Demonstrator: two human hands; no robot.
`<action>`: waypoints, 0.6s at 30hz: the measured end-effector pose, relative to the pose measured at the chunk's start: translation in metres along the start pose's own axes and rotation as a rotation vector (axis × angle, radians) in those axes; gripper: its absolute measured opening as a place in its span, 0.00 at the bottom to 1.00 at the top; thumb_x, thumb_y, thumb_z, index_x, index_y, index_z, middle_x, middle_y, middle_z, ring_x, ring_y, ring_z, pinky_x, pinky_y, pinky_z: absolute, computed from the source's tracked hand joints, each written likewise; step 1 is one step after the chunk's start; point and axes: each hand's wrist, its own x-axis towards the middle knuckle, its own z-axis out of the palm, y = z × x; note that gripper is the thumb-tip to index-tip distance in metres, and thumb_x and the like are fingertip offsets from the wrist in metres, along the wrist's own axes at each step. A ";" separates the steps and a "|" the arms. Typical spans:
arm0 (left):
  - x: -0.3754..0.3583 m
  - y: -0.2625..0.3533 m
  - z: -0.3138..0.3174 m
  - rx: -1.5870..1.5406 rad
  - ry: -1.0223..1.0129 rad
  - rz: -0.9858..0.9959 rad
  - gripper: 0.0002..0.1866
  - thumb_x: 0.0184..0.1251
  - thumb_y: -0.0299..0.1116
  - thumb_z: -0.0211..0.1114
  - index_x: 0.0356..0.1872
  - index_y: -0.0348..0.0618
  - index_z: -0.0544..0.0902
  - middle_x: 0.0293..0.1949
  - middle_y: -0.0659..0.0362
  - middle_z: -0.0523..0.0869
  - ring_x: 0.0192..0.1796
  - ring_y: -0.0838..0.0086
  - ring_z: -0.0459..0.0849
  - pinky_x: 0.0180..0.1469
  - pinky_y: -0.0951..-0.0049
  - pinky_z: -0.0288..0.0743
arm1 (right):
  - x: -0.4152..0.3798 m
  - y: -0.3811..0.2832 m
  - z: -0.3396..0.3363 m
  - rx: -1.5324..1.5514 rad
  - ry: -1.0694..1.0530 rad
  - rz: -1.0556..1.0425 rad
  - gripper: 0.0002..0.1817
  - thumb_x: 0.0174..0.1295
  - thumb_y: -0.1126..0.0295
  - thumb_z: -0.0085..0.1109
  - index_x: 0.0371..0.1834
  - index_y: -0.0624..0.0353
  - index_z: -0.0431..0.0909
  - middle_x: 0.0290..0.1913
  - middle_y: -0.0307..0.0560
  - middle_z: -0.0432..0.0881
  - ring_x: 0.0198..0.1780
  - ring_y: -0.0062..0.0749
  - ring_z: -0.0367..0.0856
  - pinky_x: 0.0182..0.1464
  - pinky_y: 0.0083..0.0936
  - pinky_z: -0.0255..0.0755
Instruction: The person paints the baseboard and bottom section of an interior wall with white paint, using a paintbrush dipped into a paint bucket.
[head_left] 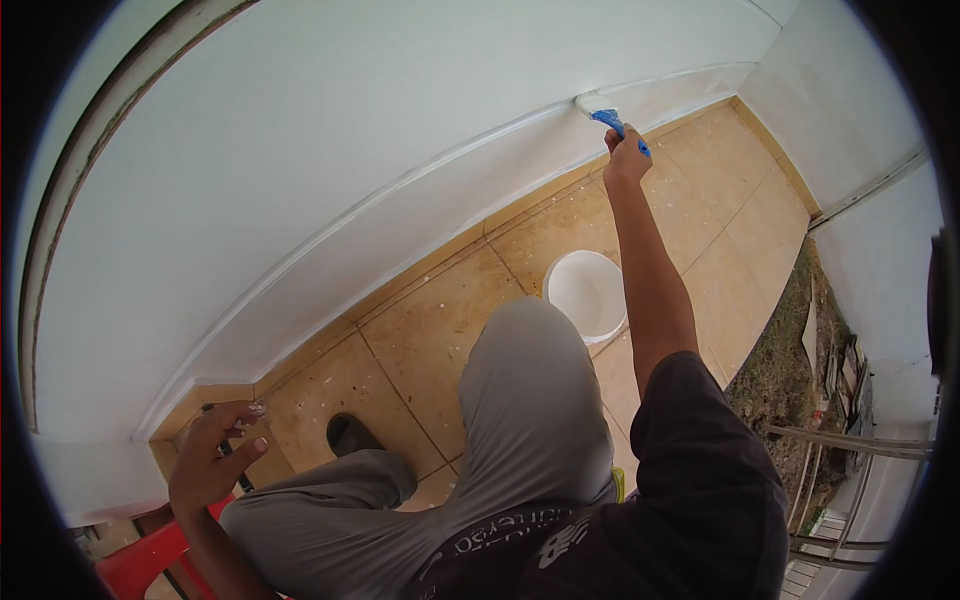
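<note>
My right hand (627, 160) is stretched forward, its fingers closed round the blue handle of a paintbrush (606, 116). The brush's white-coated bristles touch the white wall (400, 90) near a raised moulding line low on it. Below that forearm, a white bucket (586, 296) stands on the tiles beside my bent knee. At the lower left, my left hand (212, 458) hangs with fingers loosely bent and apart, nothing visible between them. White smears mark its fingertips. It is near a red chair (150, 560) that is partly cut off.
Tan floor tiles (420, 300) spotted with paint run along a tan skirting strip (545, 202). A dark sandal (350, 434) is on my foot. To the right, beyond the tile edge, lie grassy ground (770, 350), stacked boards (850, 375) and a metal railing (850, 440).
</note>
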 end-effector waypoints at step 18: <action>-0.002 0.008 0.002 -0.012 -0.007 0.029 0.21 0.60 0.35 0.72 0.54 0.43 0.80 0.46 0.57 0.84 0.51 0.69 0.81 0.55 0.67 0.76 | -0.263 -0.009 0.022 -0.053 -0.520 0.472 0.15 0.67 0.70 0.55 0.52 0.71 0.76 0.34 0.48 0.82 0.35 0.27 0.82 0.41 0.21 0.77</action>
